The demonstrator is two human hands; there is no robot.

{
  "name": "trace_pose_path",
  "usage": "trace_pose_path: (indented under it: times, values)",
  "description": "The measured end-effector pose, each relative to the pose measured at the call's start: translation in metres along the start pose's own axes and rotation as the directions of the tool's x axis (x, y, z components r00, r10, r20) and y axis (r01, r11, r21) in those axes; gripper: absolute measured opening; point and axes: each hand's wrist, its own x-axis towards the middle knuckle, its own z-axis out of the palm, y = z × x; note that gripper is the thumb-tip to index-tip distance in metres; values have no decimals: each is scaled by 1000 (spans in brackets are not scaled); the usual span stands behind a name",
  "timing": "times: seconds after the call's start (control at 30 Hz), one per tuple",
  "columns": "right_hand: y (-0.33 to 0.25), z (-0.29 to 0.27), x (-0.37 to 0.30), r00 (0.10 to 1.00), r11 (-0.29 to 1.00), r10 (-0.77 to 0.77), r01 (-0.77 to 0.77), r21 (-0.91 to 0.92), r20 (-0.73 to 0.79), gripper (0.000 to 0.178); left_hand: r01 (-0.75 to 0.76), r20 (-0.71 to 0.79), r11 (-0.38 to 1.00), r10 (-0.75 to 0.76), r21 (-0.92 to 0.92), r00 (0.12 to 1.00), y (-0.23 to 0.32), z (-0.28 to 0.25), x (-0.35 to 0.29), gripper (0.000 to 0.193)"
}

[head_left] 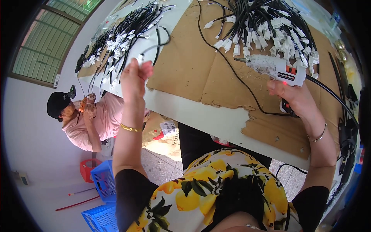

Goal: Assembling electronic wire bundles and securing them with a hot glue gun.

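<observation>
My right hand [296, 96] grips a white glue gun [261, 65] by its handle, with its nozzle pointing left over the cardboard. A small red light glows on the gun near my thumb. Raised at the left of the table, my left hand [134, 79] has its fingers closed at a white plug connector [140, 58]. From that connector a black cable [157, 46] runs up and to the right, partly blurred. Beside my left hand lies a pile of black cables with white connectors [119, 42]. A larger bundle of such cables [266, 31] lies behind the glue gun.
Brown cardboard sheets [185, 69] with torn edges cover part of the white table [185, 113]. A thin black cord [220, 54] crosses them. At the left, a person in a pink shirt [98, 123] handles cables. Blue crates [104, 179] stand on the floor.
</observation>
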Motion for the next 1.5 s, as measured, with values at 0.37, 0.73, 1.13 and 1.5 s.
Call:
trace_pose_path:
  times: [0.37, 0.73, 1.13, 1.5]
  values:
    - [1, -2, 1, 992, 999, -38, 37, 7, 120, 58, -201, -94, 944, 232, 263, 968, -36, -9, -56, 27]
    - [0, -1, 1, 992, 1000, -18, 17, 16, 124, 55, -476, 170, 501, 538, 723, 825, -42, -22, -39, 18]
    - [2, 2, 3, 995, 1000, 14, -16, 20, 95, 47, -475, 241, 279, 590, 835, 770, -39, -20, -37, 12]
    - [2, 3, 3, 995, 995, 59, -52, -83, 83, 45, -405, 219, 230, 561, 885, 798, -37, -29, -39, 14]
